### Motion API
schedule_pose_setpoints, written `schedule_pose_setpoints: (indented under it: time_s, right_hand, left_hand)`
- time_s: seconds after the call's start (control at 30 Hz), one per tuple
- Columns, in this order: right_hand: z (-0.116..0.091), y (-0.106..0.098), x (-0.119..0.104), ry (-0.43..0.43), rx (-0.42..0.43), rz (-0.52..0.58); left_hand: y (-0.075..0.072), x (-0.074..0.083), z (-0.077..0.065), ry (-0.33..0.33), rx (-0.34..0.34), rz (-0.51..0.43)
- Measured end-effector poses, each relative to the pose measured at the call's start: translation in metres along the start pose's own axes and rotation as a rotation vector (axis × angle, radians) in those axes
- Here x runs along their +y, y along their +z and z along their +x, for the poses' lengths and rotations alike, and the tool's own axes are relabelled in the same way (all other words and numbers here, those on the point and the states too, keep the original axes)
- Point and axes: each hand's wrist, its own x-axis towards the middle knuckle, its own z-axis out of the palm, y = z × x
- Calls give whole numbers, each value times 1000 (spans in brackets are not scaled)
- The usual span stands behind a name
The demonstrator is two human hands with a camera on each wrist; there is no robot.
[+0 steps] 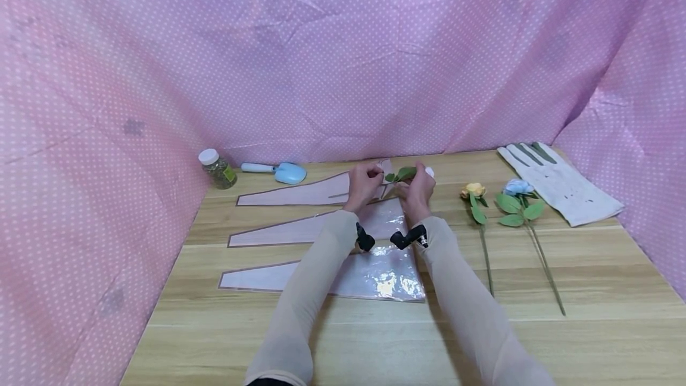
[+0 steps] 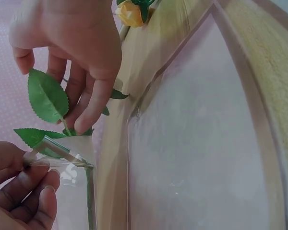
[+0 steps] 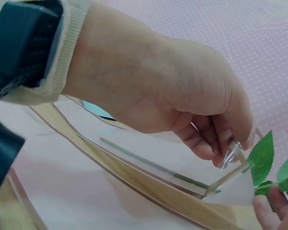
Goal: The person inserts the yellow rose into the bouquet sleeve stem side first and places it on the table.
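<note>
My left hand [image 1: 364, 183] pinches the open edge of the farthest flower wrapping sleeve [image 1: 300, 192], a clear plastic one with a brown border. In the right wrist view that edge is lifted and folded back. My right hand [image 1: 420, 189] holds an artificial flower by its upper stem, among the green leaves [image 2: 48, 96]. A bit of its white bloom [image 1: 430, 171] shows past the fingers; the rest is hidden. The green stem [image 3: 149, 159] lies inside the sleeve, seen through the plastic.
Two more sleeves [image 1: 278, 234] lie nearer on the wooden table. To the right are a yellow flower [image 1: 474, 190], a blue flower [image 1: 518, 187] and a work glove [image 1: 568, 189]. A blue trowel [image 1: 290, 173] and a white-capped jar [image 1: 218, 170] stand at back left, before a pink cloth.
</note>
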Motion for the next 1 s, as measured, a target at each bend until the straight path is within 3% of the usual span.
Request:
schedule_pose_setpoints:
  time_s: [0.13, 0.4, 0.57, 0.7, 0.8, 1.0]
  right_hand:
    - [-4, -4, -2, -20, -11, -136]
    - [-7, -17, -11, -206, -47, -364]
    - [-10, -27, -17, -293, -45, -457]
    - [-10, -34, -19, -345, -1, -446]
    - [-9, -40, -18, -295, 23, -378]
    - [-10, -44, -11, -17, -59, -330]
  left_hand:
    - [-1, 1, -1, -9, 12, 2]
    - [-2, 1, 0, -34, 11, -22]
    - [-2, 1, 0, -55, -3, -39]
    - [-3, 0, 0, -49, -8, -43]
    - [-3, 0, 0, -41, -9, -44]
    - [-3, 0, 0, -31, 1, -50]
